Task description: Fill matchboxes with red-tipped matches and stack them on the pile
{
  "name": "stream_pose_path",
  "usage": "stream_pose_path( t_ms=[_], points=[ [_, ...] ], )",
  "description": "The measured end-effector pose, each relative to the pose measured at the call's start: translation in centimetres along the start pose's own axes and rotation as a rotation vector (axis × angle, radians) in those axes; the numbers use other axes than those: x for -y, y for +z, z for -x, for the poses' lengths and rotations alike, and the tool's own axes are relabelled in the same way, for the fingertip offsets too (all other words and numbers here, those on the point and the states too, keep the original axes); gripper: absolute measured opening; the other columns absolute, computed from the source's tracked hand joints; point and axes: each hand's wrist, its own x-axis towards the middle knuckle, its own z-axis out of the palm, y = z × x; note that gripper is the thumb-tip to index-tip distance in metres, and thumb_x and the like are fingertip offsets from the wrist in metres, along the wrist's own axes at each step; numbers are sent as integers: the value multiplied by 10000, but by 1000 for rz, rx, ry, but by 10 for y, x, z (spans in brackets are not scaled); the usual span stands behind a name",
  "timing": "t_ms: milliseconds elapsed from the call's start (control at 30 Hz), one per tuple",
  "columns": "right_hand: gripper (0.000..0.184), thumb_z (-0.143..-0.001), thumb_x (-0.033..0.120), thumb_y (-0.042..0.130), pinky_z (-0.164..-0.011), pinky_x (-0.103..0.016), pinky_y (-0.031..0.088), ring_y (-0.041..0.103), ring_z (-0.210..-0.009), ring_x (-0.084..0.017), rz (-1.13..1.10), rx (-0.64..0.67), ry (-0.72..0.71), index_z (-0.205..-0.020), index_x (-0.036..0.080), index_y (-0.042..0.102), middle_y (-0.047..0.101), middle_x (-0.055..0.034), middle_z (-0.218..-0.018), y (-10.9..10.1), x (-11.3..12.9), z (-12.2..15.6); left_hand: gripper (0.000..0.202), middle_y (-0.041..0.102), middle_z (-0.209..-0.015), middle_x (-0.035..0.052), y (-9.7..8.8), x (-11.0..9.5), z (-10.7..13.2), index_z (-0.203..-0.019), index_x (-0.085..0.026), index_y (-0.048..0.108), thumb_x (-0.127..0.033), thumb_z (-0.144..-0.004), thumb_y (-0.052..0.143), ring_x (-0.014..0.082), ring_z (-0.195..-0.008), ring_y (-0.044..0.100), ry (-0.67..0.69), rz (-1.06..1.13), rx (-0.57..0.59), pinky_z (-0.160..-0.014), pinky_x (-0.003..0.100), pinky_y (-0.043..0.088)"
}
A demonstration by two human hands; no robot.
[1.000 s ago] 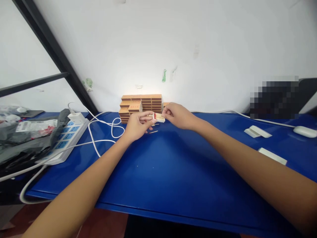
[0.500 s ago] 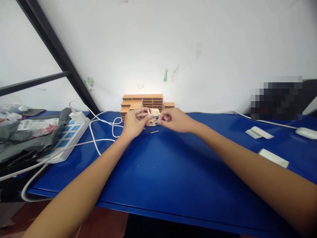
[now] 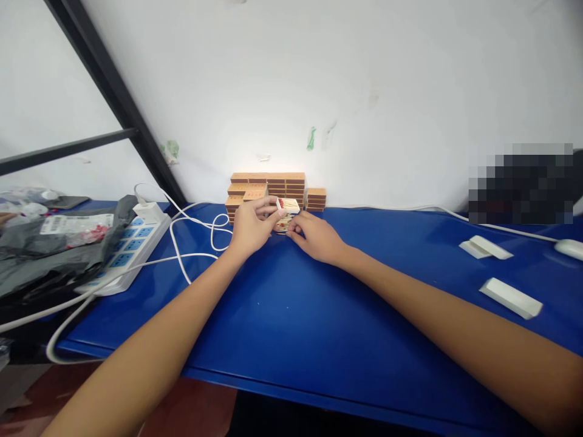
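My left hand [image 3: 249, 226] is closed around a small open matchbox tray [image 3: 288, 207] with red-tipped matches in it, held a little above the blue table [image 3: 319, 303]. My right hand [image 3: 316, 237] rests low on the table just right of the tray, fingers curled and pinched at loose matches [image 3: 283, 228] under the tray; what it grips is hidden. Right behind both hands, a stack of orange-brown matchboxes [image 3: 266, 188] stands against the white wall, with a smaller pile [image 3: 316, 199] to its right.
A white power strip [image 3: 130, 243] with plugged charger and looping white cables [image 3: 195, 237] lies at the left, next to grey plastic bags [image 3: 54, 243]. White plastic pieces [image 3: 485, 247] [image 3: 510, 297] and a white mouse [image 3: 569, 247] lie at the right. A black metal frame [image 3: 113, 103] slants at the left.
My right hand has dropped from the tray's end down to the table by the loose matches. The left hand has tilted the tray up and keeps hold of it. The single match on the table is now covered.
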Motion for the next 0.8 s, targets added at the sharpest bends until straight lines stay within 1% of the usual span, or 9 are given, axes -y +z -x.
stream_pose_path(
  t_ms=[100,233,333,533,633,733,800],
  points=[
    [50,-1026,236,633,-736,-298,420,676,-977,-203,4,-21,1,-1045,201,662,694,-75,-1141,3,-1,0,433,831,-1061,123,0,-3,1,-1210,-134,764,-344,-839,836,162,-599,730,-8,1,0,-441,203,543],
    [59,-1029,230,619,-736,-294,415,674,-967,-193,-7,-15,0,-1001,211,668,696,-63,-1131,3,-1,0,511,827,-1074,134,0,-4,3,-1250,-131,753,-393,-823,856,168,-606,730,-25,0,24,-435,207,544],
    [49,-1027,236,633,-739,-297,415,668,-975,-201,4,-17,7,-1030,209,673,690,-70,-1142,2,0,1,558,827,-1062,134,0,-3,2,-1264,-132,748,-417,-802,876,171,-607,729,-29,-6,33,-437,210,541],
    [75,-1028,245,639,-751,-298,429,670,-975,-205,-15,-32,-7,-1085,209,672,677,-72,-1146,1,0,2,542,826,-1061,141,0,-4,2,-1267,-119,743,-402,-818,855,178,-617,738,-25,-8,26,-445,216,543],
    [70,-1030,234,625,-765,-297,438,668,-969,-201,-23,-26,-31,-1068,214,680,669,-69,-1133,2,-1,2,535,826,-1075,136,0,-5,3,-1259,-131,746,-404,-813,861,181,-624,744,-35,-6,28,-452,218,545],
    [64,-1032,231,620,-754,-300,431,657,-961,-206,1,-10,-9,-1037,207,679,666,-73,-1126,1,0,1,520,828,-1065,131,0,-4,3,-1238,-139,751,-412,-810,866,181,-618,742,-39,-6,32,-451,219,542],
    [67,-1036,235,618,-743,-303,426,648,-937,-207,22,24,19,-1036,200,674,664,-84,-1138,-2,1,0,517,829,-1063,130,0,-3,3,-1237,-138,753,-410,-812,864,179,-614,740,-35,-13,27,-448,218,541]
  ],
)
